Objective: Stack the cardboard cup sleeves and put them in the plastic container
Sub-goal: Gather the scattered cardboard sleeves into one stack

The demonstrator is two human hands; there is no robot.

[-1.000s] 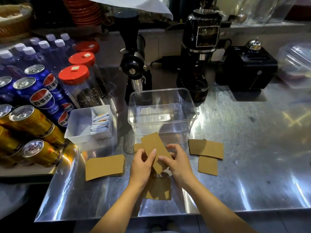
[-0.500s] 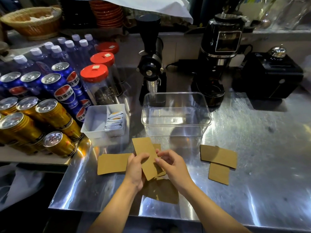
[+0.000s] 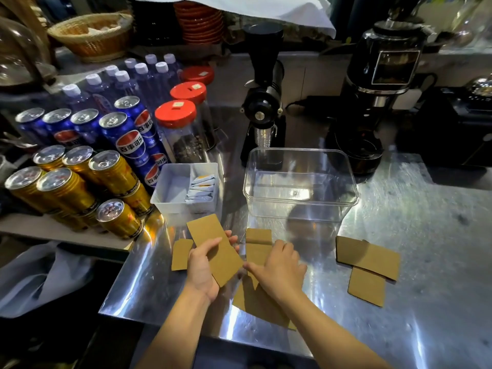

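On the slick steel counter (image 3: pixel 399 209), the left hand (image 3: pixel 202 267) pinches one sleeve (image 3: pixel 215 249) while the right hand (image 3: pixel 279 267) presses flat on another sleeve (image 3: pixel 257 249), which may slide away short of the empty container (image 3: pixel 300 206).

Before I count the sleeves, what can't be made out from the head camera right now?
- Sleeve held in the left hand: one or several, only its top face shows.
- Sleeves under the right hand: the hand and forearm cover their overlap.
- Sleeve by the left hand: partly hidden behind it.
- Clear plastic container: glare blurs its floor.

Cardboard sleeve (image 3: pixel 214 251) in left hand (image 3: pixel 201 267)
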